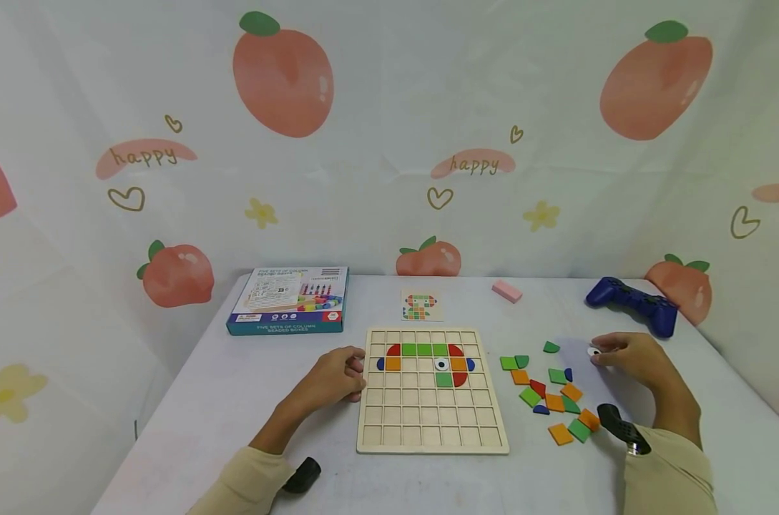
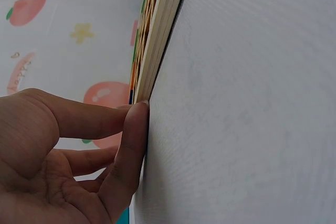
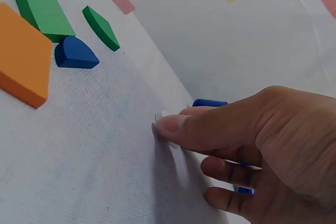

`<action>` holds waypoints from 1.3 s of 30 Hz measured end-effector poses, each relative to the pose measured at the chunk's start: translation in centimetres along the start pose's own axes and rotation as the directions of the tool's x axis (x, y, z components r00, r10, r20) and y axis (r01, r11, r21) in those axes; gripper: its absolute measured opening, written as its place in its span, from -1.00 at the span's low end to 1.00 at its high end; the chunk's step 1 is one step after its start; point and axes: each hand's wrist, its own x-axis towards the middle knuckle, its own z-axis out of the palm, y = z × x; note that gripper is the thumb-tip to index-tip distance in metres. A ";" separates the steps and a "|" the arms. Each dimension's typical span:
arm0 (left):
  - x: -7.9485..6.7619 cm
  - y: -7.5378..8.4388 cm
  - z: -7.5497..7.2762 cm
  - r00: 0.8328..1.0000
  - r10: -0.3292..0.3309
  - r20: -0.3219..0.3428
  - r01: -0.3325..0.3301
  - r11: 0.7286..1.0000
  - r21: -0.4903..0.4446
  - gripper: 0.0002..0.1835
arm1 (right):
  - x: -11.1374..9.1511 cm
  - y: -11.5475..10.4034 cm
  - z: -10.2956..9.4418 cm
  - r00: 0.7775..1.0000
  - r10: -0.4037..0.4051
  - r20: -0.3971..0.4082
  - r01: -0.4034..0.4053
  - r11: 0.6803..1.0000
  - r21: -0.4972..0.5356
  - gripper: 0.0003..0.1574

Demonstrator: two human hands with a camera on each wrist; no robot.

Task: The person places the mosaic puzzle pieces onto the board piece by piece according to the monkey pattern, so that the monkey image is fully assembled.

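Observation:
A wooden grid board (image 1: 433, 417) lies on the table, with red, green, orange and blue tiles and one white eye disc (image 1: 442, 365) set in its upper squares. My left hand (image 1: 333, 375) is at the board's left side; in the left wrist view, thumb and forefinger pinch its edge (image 2: 157, 40). Off to the right, my right hand (image 1: 634, 357) pinches another white eye disc (image 1: 593, 351) between thumb and forefinger, close to the tabletop. The fingers cover most of this disc in the right wrist view. Loose tiles (image 1: 554, 403) lie between the board and my right hand.
A small pattern card (image 1: 422, 306) lies behind the board. Further back are a boxed bead set (image 1: 289, 300) at the left, a pink block (image 1: 507, 291) and a blue game controller (image 1: 632, 304) at the right. A printed curtain (image 1: 376, 179) hangs behind the table.

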 end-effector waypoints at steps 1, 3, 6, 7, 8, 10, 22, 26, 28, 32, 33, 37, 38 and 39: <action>0.0 0.0 0.0 1.000 0.002 0.002 -0.002 1.000 0.001 -0.40 | 0.0 0.0 0.0 1.000 0.004 0.004 -0.004 1.000 0.002 -0.26; 0.0 0.0 0.0 1.000 0.002 0.001 -0.002 1.000 0.000 -0.41 | 0.1 0.1 0.1 1.000 0.014 0.008 -0.014 1.000 0.004 -0.27; 0.0 -0.1 0.0 1.000 0.008 -0.004 -0.008 1.000 0.009 -0.41 | 0.2 0.2 0.1 1.000 0.026 0.011 -0.026 1.000 0.007 -0.29; 0.0 -0.1 -0.1 1.000 0.011 -0.005 -0.011 1.000 0.013 -0.42 | 0.3 0.2 0.1 1.000 0.027 0.009 -0.027 1.000 0.008 -0.29; 0.1 -0.1 -0.1 1.000 0.013 -0.007 -0.013 1.000 0.017 -0.42 | 0.3 0.2 0.1 1.000 0.029 0.007 -0.029 1.000 0.008 -0.30; 0.1 -0.1 -0.1 1.000 0.016 -0.011 -0.015 1.000 0.022 -0.42 | 0.4 0.3 0.1 0.999 0.034 0.006 -0.035 0.999 0.006 -0.29; 0.0 0.1 0.0 1.000 0.005 -0.009 -0.005 1.000 0.018 -0.44 | 0.2 -1.3 0.7 1.000 -0.022 -0.012 0.022 1.000 -0.008 -0.20; -0.1 0.2 0.0 1.000 0.001 -0.011 -0.001 1.000 0.014 -0.44 | 0.2 -2.6 1.3 0.996 -0.083 -0.038 0.082 0.996 -0.020 -0.26; -0.1 0.2 0.0 1.000 0.001 -0.011 0.000 1.000 0.009 -0.44 | 0.3 -3.3 1.6 0.993 -0.110 -0.043 0.109 0.994 -0.029 -0.29; -0.1 0.2 0.0 1.000 0.009 -0.013 -0.009 1.000 0.017 -0.44 | 0.5 -4.8 2.5 0.991 -0.131 -0.035 0.130 0.991 -0.035 -0.35; -0.1 0.2 0.0 1.000 0.010 -0.012 -0.009 1.000 0.020 -0.44 | 0.6 -5.2 2.7 0.990 -0.135 -0.030 0.134 0.990 -0.035 -0.37; -0.1 0.3 -0.1 1.000 0.015 -0.012 -0.014 0.999 0.030 -0.43 | 1.1 -6.7 3.8 0.985 -0.170 -0.011 0.169 0.985 -0.045 -0.43; -0.1 0.3 -0.1 1.000 0.014 -0.012 -0.014 0.999 0.029 -0.43 | 1.2 -7.1 4.1 0.983 -0.184 -0.006 0.184 0.982 -0.051 -0.44; -0.1 0.4 -0.1 1.000 0.013 -0.012 -0.013 1.000 0.029 -0.43 | 1.3 -7.5 4.4 0.979 -0.202 -0.001 0.201 0.978 -0.059 -0.45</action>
